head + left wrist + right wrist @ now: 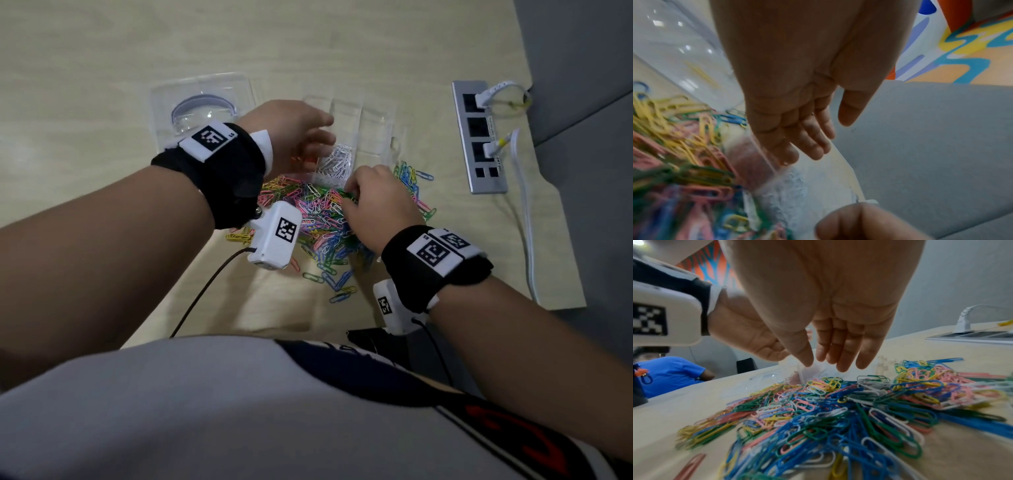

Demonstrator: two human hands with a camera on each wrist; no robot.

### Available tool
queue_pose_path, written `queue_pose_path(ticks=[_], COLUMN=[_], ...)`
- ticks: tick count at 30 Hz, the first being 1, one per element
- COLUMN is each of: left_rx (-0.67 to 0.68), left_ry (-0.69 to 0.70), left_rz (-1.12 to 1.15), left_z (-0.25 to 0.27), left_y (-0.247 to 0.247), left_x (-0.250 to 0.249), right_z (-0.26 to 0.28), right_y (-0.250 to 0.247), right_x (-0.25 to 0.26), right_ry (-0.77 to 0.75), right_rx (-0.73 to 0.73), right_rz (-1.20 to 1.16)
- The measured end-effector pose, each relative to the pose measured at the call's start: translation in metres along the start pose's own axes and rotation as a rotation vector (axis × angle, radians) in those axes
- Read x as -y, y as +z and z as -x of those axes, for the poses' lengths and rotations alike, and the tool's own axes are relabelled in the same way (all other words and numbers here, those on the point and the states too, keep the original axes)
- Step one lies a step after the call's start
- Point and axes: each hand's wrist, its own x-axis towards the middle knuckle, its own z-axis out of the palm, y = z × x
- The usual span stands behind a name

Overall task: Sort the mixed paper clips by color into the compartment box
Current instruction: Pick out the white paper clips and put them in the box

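Pale wood table (102, 51) carries everything, and the clear compartment box (346, 137) serves as landmark. Mixed clip pile (325, 219) sits just in front of the box, touching its near wall; white clips (337, 161) already lie in one compartment, reddish ones look to be in the next, under the left hand. Left hand (291, 133) hovers over the box, fingers straight and relaxed, holding nothing. Right hand (380, 205) is over the pile near the box; the wrist view shows fingers extended down and empty, while the head view hints at a green clip at the fingertips, so a grasp cannot be told. Risks: clips interlock, so one pull could drag other colours along; a bump could shift the light box; stray clips lie toward the power strip (479, 137), right of the box.
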Motion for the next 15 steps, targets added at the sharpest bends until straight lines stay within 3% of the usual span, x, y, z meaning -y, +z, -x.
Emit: queue_pose_path(ticks=[5,15], left_rx=[-0.059,-0.075], left_ry=[0.011,-0.186], left_rz=[-0.323,-0.111], left_z=[0.005,0.023], left_y=[-0.022,-0.015], left_x=[0.020,0.044], right_z=[-0.011,-0.046], right_y=[0.002,0.017], right_x=[0.000,0.017], right_ry=[-0.041,-0.185], right_rx=[0.006,0.067], right_rz=[0.056,0.263])
